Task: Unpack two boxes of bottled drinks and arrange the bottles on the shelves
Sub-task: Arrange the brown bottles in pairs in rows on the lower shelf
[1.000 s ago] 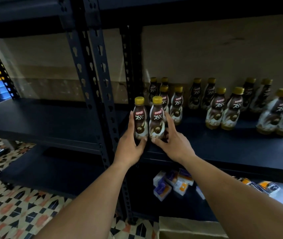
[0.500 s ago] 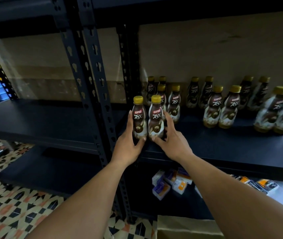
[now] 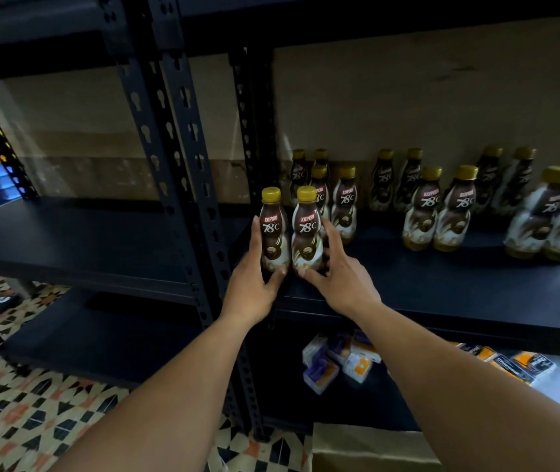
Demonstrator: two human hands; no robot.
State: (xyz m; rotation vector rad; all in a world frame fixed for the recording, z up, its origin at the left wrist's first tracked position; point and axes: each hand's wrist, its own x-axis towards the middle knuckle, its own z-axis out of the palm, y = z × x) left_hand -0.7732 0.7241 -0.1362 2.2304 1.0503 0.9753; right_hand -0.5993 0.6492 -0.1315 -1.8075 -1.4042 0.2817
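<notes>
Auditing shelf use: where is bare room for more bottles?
Free: left shelf bay; front strip right of the right hand, before the standing bottles. Crowded: wall side, and by the post where it and the left hand hold the front pair.

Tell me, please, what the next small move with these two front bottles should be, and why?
Probably slide the pair straight back a little. The left hand holds the left bottle and the right hand holds the right bottle, both upright and side by side close to the front edge of the shelf, while the other bottles stand in pairs deeper in.
</notes>
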